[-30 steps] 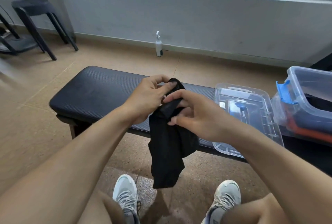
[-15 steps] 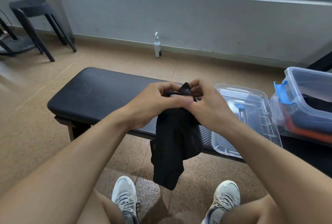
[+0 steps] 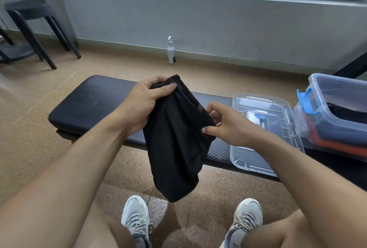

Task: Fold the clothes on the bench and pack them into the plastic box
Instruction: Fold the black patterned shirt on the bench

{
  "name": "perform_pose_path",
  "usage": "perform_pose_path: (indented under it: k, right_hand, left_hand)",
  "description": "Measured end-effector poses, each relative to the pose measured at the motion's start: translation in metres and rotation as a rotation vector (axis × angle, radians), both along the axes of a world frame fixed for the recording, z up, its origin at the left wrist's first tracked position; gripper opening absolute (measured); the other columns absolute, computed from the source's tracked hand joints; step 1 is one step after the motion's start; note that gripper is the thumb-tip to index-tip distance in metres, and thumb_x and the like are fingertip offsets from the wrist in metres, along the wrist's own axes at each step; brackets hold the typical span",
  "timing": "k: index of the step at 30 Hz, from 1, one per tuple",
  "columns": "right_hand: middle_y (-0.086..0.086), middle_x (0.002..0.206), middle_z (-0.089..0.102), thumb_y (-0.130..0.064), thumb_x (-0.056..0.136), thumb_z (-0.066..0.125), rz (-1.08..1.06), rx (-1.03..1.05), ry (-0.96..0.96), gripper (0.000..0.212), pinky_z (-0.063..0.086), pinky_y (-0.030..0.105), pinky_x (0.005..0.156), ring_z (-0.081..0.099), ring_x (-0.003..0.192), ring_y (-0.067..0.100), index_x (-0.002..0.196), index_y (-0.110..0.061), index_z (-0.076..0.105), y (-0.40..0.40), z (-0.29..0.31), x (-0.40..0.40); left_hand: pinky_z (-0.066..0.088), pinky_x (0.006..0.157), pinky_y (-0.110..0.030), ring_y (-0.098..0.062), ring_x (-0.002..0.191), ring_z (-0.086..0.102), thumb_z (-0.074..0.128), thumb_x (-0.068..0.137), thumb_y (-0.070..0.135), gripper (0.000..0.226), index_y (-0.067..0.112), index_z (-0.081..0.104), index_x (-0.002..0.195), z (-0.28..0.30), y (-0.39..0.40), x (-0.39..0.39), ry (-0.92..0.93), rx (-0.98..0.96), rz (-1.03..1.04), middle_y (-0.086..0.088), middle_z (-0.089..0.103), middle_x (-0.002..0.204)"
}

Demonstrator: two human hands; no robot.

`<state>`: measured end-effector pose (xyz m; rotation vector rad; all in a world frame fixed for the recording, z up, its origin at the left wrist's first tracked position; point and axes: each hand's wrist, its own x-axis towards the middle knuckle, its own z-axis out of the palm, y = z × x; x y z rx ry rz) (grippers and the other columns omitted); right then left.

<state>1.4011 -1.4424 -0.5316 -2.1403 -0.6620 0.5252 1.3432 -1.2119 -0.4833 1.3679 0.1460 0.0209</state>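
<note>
Both hands raised, left hand [image 3: 143, 101] gripping black garment [image 3: 174, 144], right hand [image 3: 226, 124] pinching

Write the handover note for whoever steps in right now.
Left hand grips the top of the black garment, which hangs in the air in front of the bench.
Right hand pinches its right edge.
Plastic box at the bench's right end already holds clothes; its clear lid lies beside it.
Left: finish folding this piece, pack it.

Black garment [image 3: 174, 138] hanging bunched, clear plastic box [image 3: 335, 116] on bench [image 3: 89, 104]
</note>
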Motion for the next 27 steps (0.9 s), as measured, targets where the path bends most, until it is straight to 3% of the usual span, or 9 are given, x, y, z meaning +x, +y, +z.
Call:
perform_pose_path:
  k: [4, 8, 11, 14, 15, 18, 20, 23, 27]
  right_hand:
    - [0.002, 0.085, 0.074, -0.008, 0.089, 0.053, -0.117, -0.013, -0.111, 0.016, 0.054, 0.046, 0.076, 0.065, 0.075, 0.02, 0.093, -0.022, 0.06, 0.002, 0.001, 0.002]
    - [0.001, 0.067, 0.058, -0.019, 0.078, 0.046, -0.189, 0.212, 0.051, 0.015, 0.046, 0.042, 0.065, 0.051, 0.067, 0.016, 0.073, -0.02, 0.06, 0.001, 0.013, 0.004]
    - [-0.006, 0.066, 0.058, -0.013, 0.081, 0.05, -0.039, 0.308, 0.311, 0.015, 0.046, 0.025, 0.057, 0.053, 0.064, 0.013, 0.077, -0.021, 0.062, -0.003, 0.028, -0.006]
    - [0.012, 0.088, 0.072, -0.009, 0.091, 0.048, 0.243, 0.385, 0.536, 0.021, 0.058, 0.032, 0.062, 0.07, 0.075, 0.027, 0.101, -0.013, 0.067, -0.004, 0.04, -0.021]
    - [0.015, 0.095, 0.074, -0.005, 0.096, 0.048, 0.277, 0.418, 0.466, 0.022, 0.059, 0.035, 0.065, 0.072, 0.08, 0.03, 0.106, -0.012, 0.067, -0.002, 0.042, -0.025]
    - [0.0, 0.098, 0.073, 0.0, 0.089, 0.071, 0.114, 0.351, -0.221, 0.036, 0.06, 0.032, 0.068, 0.073, 0.085, 0.019, 0.116, -0.022, 0.063, 0.006, 0.04, -0.028]
    - [-0.007, 0.099, 0.069, -0.008, 0.084, 0.08, 0.109, 0.244, -0.524, 0.043, 0.059, 0.029, 0.069, 0.068, 0.089, 0.013, 0.119, -0.026, 0.064, 0.009, 0.039, -0.026]
    - [-0.007, 0.099, 0.064, -0.02, 0.083, 0.082, 0.163, 0.146, -0.745, 0.04, 0.057, 0.032, 0.072, 0.06, 0.085, 0.008, 0.12, -0.024, 0.066, 0.009, 0.037, -0.025]
    - [-0.004, 0.099, 0.06, -0.028, 0.084, 0.08, 0.125, 0.092, -0.916, 0.036, 0.056, 0.038, 0.07, 0.056, 0.083, 0.01, 0.118, -0.024, 0.067, 0.015, 0.036, -0.026]
  left_hand:
    - [0.058, 0.067, -0.021, -0.008, 0.073, 0.07, 0.066, 0.097, 0.014, 0.009, 0.017, 0.073, 0.092, -0.001, 0.005, 0.005, -0.045, 0.086, 0.125, 0.004, 0.075, 0.082]
    - [0.055, 0.069, -0.02, -0.006, 0.077, 0.07, 0.07, 0.095, 0.023, 0.006, 0.022, 0.076, 0.092, -0.009, 0.02, 0.009, -0.032, 0.236, 0.24, 0.008, 0.077, 0.082]
    - [0.049, 0.065, -0.011, 0.006, 0.074, 0.067, 0.073, 0.093, 0.025, 0.006, 0.027, 0.077, 0.089, -0.016, 0.024, 0.009, -0.107, 0.513, 0.298, 0.015, 0.075, 0.078]
    - [0.045, 0.064, -0.006, 0.013, 0.073, 0.064, 0.07, 0.095, 0.022, 0.007, 0.021, 0.077, 0.096, -0.013, 0.019, 0.005, -0.171, 0.593, 0.268, 0.014, 0.073, 0.083]
    - [0.047, 0.066, -0.008, 0.011, 0.076, 0.065, 0.068, 0.096, 0.021, 0.009, 0.02, 0.077, 0.098, -0.011, 0.017, 0.003, -0.173, 0.586, 0.194, 0.012, 0.074, 0.085]
    - [0.058, 0.077, -0.024, -0.008, 0.087, 0.069, 0.063, 0.096, 0.022, 0.015, 0.024, 0.077, 0.097, -0.006, 0.008, -0.002, -0.161, 0.526, -0.095, 0.003, 0.076, 0.092]
    - [0.058, 0.077, -0.026, -0.01, 0.085, 0.07, 0.061, 0.098, 0.019, 0.023, 0.03, 0.078, 0.089, -0.005, 0.001, -0.004, -0.161, 0.491, -0.173, 0.004, 0.076, 0.089]
    - [0.059, 0.071, -0.023, -0.011, 0.08, 0.071, 0.062, 0.098, 0.014, 0.018, 0.022, 0.077, 0.092, -0.004, -0.008, -0.005, -0.133, 0.457, -0.194, 0.003, 0.077, 0.086]
    - [0.063, 0.082, -0.038, -0.03, 0.092, 0.075, 0.068, 0.091, 0.018, 0.021, 0.015, 0.072, 0.111, -0.003, -0.01, -0.005, -0.081, 0.381, -0.229, -0.016, 0.077, 0.105]
